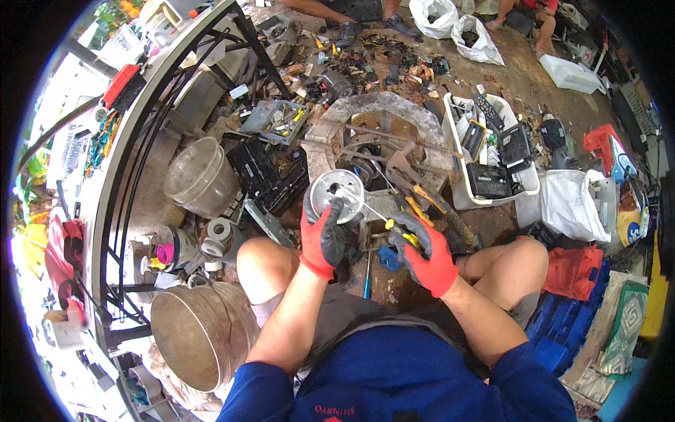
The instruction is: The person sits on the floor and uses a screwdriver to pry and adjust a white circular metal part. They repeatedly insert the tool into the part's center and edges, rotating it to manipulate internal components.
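You are sitting with your knees (pixel 264 260) apart, and your left hand (pixel 325 235), gloved in red and black, is gripping a round silver metal part (pixel 325 191) in front of you, just beyond the gap between your knees. Your left thumb and fingers are clamping on its near and left edge, and its open, holed face is turning up toward you. Your right hand (pixel 422 246), gloved alike, is holding a screwdriver (pixel 390 224) by its yellow handle, the fingers closing together around the grip. The screwdriver's shaft is pointing up and leftward across the metal part's rim, its tip ending near the middle of the face; whether the tip is touching anything there, you cannot tell from this view. Just beyond the part, a heavy pale block (pixel 351 112) with a large opening is lying on the ground (pixel 520 91), and a hammer (pixel 404 165) is resting at its right side. Tools with orange-yellow handles (pixel 417 209) are lying near your right hand. Farther right, a white bin (pixel 460 191) is holding a black remote control (pixel 487 110). On your left, a black case (pixel 260 169) is lying near a clear plastic bucket (pixel 211 190), and a big metal bucket (pixel 235 327) is resting beside you.
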`<action>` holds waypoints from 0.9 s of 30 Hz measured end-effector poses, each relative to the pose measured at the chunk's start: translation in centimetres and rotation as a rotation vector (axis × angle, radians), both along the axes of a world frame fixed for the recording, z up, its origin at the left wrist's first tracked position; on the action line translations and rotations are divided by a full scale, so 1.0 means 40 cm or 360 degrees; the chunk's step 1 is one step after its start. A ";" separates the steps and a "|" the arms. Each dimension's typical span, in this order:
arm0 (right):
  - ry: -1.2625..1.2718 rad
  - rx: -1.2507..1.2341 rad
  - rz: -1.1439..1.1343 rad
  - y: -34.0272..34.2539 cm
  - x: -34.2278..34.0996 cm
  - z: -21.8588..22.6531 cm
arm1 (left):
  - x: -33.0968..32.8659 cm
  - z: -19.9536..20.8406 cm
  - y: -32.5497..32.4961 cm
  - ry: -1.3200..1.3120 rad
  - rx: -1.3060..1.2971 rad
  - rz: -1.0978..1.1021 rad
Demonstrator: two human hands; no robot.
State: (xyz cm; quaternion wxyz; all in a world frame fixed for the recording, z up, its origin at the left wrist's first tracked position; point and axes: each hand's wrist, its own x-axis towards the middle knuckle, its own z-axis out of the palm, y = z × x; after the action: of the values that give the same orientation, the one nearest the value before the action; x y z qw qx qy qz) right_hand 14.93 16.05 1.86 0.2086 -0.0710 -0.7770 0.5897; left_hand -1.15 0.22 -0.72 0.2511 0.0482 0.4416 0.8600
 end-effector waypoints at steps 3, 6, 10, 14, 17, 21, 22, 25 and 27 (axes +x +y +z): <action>0.0027 0.0294 0.0000 -0.010 0.031 0.033 | -0.016 -0.016 -0.007 0.0144 -0.0122 0.0113; -0.0019 0.0465 -0.0039 -0.021 0.054 0.026 | -0.011 -0.019 -0.009 0.0084 -0.0069 0.0097; -0.0066 0.0656 -0.0112 -0.035 0.058 0.024 | -0.006 -0.012 -0.006 0.0100 -0.0071 0.0104; -0.0087 0.0693 -0.0197 -0.038 0.052 0.024 | 0.007 0.005 -0.001 0.0166 -0.0131 0.0052; -0.0090 0.0702 -0.0196 -0.042 0.052 0.024 | 0.008 0.001 -0.002 0.0259 -0.0250 0.0092; -0.0130 0.0673 -0.0192 -0.044 0.049 0.016 | 0.003 -0.012 -0.001 0.0326 -0.0250 0.0093; -0.0148 0.0648 -0.0182 -0.042 0.048 0.011 | 0.000 -0.019 -0.003 0.0319 -0.0230 0.0090; -0.0131 0.0672 -0.0168 -0.037 0.043 0.006 | 0.001 -0.019 0.000 0.0379 -0.0267 0.0092; -0.0127 0.0670 -0.0163 -0.038 0.042 0.006 | 0.001 -0.021 0.000 0.0430 -0.0326 0.0101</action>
State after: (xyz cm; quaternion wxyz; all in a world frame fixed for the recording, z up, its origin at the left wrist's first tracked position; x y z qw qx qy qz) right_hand 16.60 14.55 2.09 0.2177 -0.0885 -0.8859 0.3999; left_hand -1.12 0.20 -1.56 0.1659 0.1235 0.5580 0.8037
